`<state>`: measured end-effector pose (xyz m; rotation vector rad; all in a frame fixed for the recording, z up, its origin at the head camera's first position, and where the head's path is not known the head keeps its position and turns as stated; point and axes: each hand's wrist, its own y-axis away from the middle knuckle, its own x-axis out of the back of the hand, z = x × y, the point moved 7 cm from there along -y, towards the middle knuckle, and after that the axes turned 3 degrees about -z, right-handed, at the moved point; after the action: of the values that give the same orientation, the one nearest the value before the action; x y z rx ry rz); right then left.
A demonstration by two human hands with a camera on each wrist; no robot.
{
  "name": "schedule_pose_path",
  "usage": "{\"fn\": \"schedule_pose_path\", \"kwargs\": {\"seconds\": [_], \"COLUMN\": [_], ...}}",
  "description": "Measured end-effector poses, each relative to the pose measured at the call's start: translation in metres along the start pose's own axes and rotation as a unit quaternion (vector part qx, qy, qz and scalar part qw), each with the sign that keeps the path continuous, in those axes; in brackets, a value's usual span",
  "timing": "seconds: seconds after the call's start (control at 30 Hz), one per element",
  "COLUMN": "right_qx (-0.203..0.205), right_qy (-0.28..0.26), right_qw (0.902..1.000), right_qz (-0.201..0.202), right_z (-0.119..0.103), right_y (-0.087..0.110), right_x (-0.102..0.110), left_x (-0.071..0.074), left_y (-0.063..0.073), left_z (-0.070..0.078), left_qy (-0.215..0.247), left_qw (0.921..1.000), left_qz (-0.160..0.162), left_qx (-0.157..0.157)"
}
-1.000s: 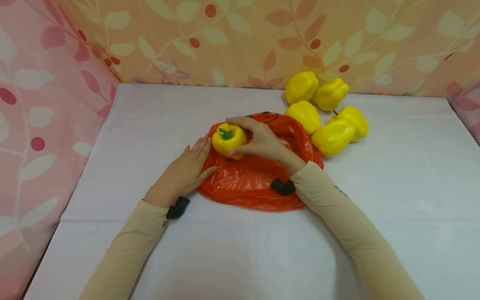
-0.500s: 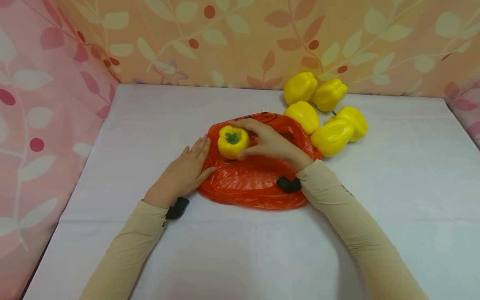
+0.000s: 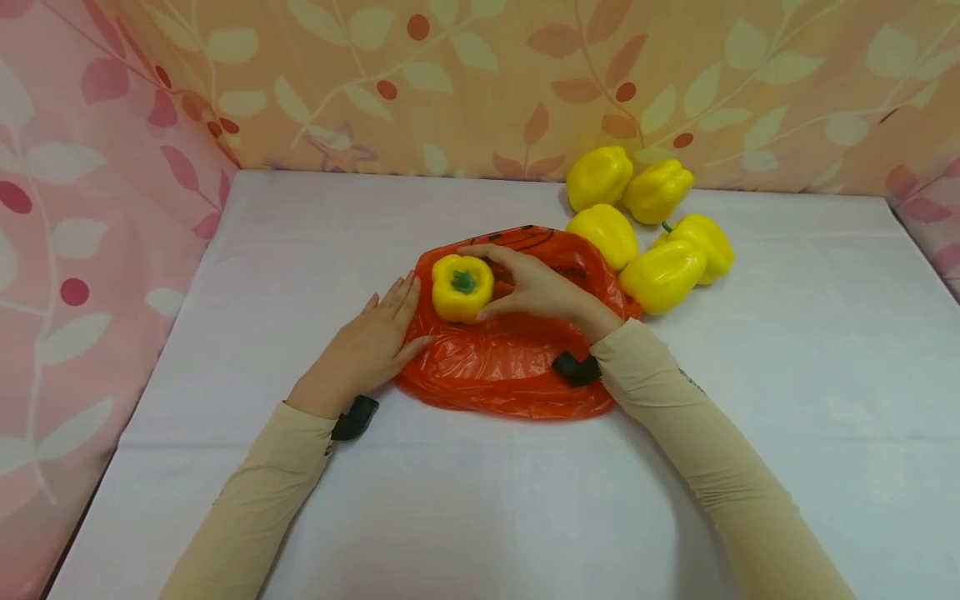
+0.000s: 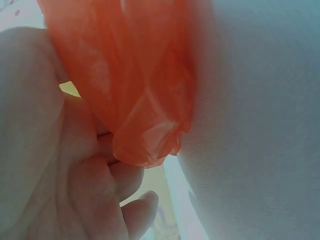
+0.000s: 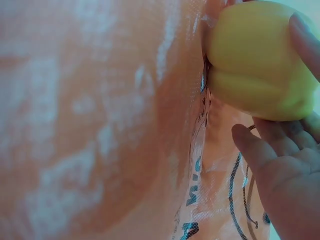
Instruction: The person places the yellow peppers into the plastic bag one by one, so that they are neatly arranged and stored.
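A yellow bell pepper [image 3: 459, 302] with a green stem stands on the red plastic bag [image 3: 487, 367], near the bag's left end. My right hand [image 3: 543, 287] holds it from the right, thumb in front and fingers behind. In the right wrist view the pepper [image 5: 260, 65] sits between the thumb and fingers, just above the printed bag. My left hand [image 3: 367, 346] lies with straight fingers against the bag's left edge. In the left wrist view the crinkled bag [image 4: 130, 85] hangs beside the palm and covers part of the fingers.
Several more yellow bell peppers [image 3: 663, 275] lie in a group right of and behind the bag. The white-covered table [image 3: 450, 517] ends at a floral cloth wall [image 3: 375, 92] at the back and a pink one [image 3: 82, 250] on the left.
The bell pepper has shifted slightly right, turned a little and now stands more upright. My right hand has moved slightly right with it. My left hand has stayed in place.
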<state>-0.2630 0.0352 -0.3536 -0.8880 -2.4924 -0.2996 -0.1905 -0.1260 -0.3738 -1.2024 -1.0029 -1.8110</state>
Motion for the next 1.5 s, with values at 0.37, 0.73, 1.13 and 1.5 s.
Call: {"fn": "schedule_pose_path", "kwargs": {"seconds": [0.37,0.73,1.13,1.5], "right_qx": [0.002,-0.005,-0.003,-0.008], "right_qy": [0.044,0.033,0.008,-0.017], "right_qw": [0.9989,0.9984,0.9972,0.9880], "right_qz": [0.015,0.045,0.074,0.153], "right_z": [-0.002,-0.014,-0.016,-0.019], "right_y": [-0.003,0.011,0.034,0.083], "right_x": [0.001,0.017,0.040,0.073], "left_x": [-0.001,-0.002,0.000,0.001], "left_y": [-0.002,0.002,-0.001,-0.004], "left_z": [0.001,-0.001,0.002,0.001], "left_qy": [0.006,0.016,-0.002,-0.011], "left_qw": [1.0000,0.9999,0.9999,0.9999], "left_qz": [-0.004,0.003,0.011,0.004], "left_qx": [-0.003,0.000,-0.005,-0.002]}}
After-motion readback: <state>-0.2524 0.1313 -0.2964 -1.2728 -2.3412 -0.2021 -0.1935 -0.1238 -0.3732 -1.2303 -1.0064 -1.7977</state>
